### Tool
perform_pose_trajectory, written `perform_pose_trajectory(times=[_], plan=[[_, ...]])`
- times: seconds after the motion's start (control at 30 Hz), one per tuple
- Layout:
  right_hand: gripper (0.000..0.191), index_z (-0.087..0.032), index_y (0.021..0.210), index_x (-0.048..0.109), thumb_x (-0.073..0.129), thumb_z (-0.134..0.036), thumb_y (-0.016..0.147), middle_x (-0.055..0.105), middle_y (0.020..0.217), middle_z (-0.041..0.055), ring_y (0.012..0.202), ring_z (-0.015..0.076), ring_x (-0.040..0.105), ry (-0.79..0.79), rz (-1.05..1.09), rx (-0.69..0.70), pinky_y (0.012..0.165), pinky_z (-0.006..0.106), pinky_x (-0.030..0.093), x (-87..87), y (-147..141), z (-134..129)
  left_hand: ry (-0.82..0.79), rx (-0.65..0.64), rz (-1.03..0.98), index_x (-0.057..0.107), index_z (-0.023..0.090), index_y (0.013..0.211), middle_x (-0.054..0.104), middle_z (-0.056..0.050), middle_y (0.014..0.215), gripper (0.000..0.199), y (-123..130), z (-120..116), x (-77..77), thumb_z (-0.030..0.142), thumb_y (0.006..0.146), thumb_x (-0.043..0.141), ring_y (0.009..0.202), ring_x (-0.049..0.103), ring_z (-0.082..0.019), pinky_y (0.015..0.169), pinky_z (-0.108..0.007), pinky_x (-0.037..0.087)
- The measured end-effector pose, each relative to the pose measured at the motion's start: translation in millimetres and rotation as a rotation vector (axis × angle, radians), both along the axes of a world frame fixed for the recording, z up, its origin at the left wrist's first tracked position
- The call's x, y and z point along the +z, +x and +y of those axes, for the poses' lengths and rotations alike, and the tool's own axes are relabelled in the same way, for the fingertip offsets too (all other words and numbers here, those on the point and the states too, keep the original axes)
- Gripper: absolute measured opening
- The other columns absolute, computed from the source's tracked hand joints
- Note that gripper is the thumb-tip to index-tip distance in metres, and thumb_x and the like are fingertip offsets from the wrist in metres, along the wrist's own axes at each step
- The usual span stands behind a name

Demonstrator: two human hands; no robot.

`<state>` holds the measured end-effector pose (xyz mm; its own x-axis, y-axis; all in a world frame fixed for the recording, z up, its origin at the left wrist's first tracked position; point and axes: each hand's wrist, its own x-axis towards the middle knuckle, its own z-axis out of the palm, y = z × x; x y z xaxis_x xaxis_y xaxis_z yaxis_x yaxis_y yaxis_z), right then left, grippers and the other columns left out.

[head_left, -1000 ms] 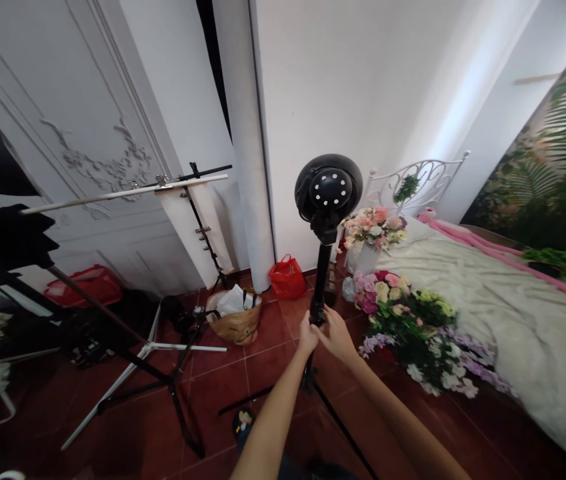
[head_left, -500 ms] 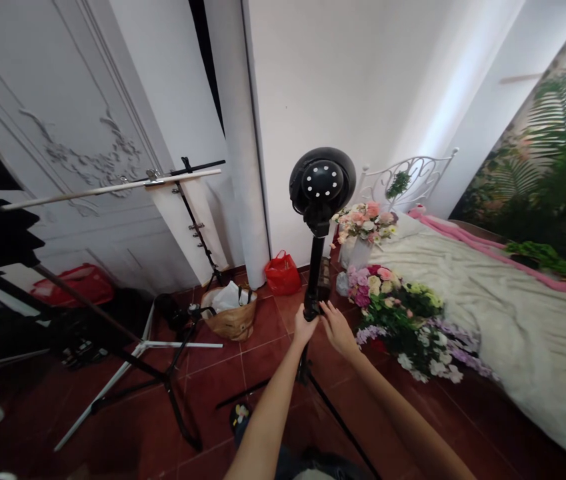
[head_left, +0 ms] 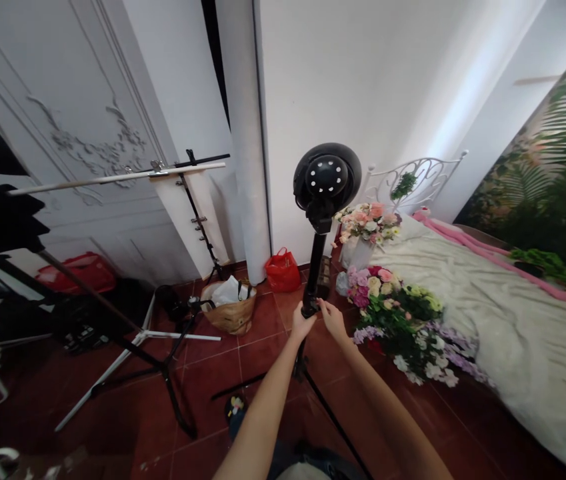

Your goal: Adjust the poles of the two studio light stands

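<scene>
A black light stand (head_left: 317,263) rises in front of me, topped by a round black lamp head (head_left: 327,176) with a ring of white dots. My left hand (head_left: 303,321) is wrapped round the stand's pole at a black collar. On the collar's right side my right hand (head_left: 331,316) pinches what looks like a small knob, mostly hidden by the fingers. The stand's thin black legs spread over the red tiled floor below my hands.
Artificial flowers (head_left: 393,300) lie beside a bed (head_left: 507,333) on the right. To the left are a wicker basket (head_left: 235,313), a red bag (head_left: 283,271), a white tripod leg (head_left: 107,390) and a black stand (head_left: 175,400).
My right hand's fingers have closed from spread out into a pinch at the collar. The view has shifted slightly, while my left hand stays round the pole.
</scene>
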<state>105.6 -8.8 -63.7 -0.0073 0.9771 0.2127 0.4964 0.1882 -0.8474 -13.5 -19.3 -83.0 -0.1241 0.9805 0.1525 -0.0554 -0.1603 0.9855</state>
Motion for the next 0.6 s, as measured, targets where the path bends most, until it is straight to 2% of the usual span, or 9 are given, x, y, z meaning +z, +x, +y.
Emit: perform_pose_trajectory(times=[0.13,0.33,0.47,0.6], plan=[[0.065,-0.014,0.081,0.069,0.025,-0.062,0.085,0.07,0.084,0.0103,0.078,0.0209,0.063,-0.021,0.014,-0.077,0.07,0.025,0.043,1.3,-7.7,3.4,0.013,0.012,-0.007,0.058,0.014,0.085,0.064,-0.001,0.077,0.028,0.4,2.5,-5.0,0.008,0.058,0.064,0.071,0.058,-0.013,0.068,-0.024,0.046],[0.061,-0.016,0.066,0.067,0.026,-0.056,0.088,0.068,0.07,0.0115,0.067,0.0187,0.061,-0.057,-0.321,-0.14,0.06,0.024,0.036,9.7,-1.3,11.9,0.017,0.045,0.034,0.056,0.014,0.078,0.06,0.002,0.07,0.025,0.2,3.0,-7.8,0.005,0.056,0.061,0.064,0.054,-0.011,0.061,-0.021,0.043],[0.054,-0.019,0.077,0.069,0.03,-0.054,0.088,0.069,0.077,0.0104,0.072,0.0184,0.063,-0.152,-0.435,-0.1,0.057,0.022,0.035,17.8,2.8,11.1,0.029,0.059,0.035,0.055,0.014,0.079,0.059,0.002,0.07,0.023,2.1,3.0,-5.9,0.007,0.058,0.062,0.065,0.054,-0.011,0.062,-0.021,0.042],[0.054,-0.019,0.093,0.069,0.026,-0.052,0.089,0.069,0.092,0.0127,0.088,0.0217,0.064,-0.337,-0.492,-0.08,0.066,0.024,0.041,24.7,-0.8,18.4,0.026,0.072,0.043,0.055,0.015,0.076,0.057,0.002,0.068,0.021,3.9,3.8,-4.3,0.01,0.058,0.064,0.063,0.052,-0.011,0.061,-0.021,0.042]])
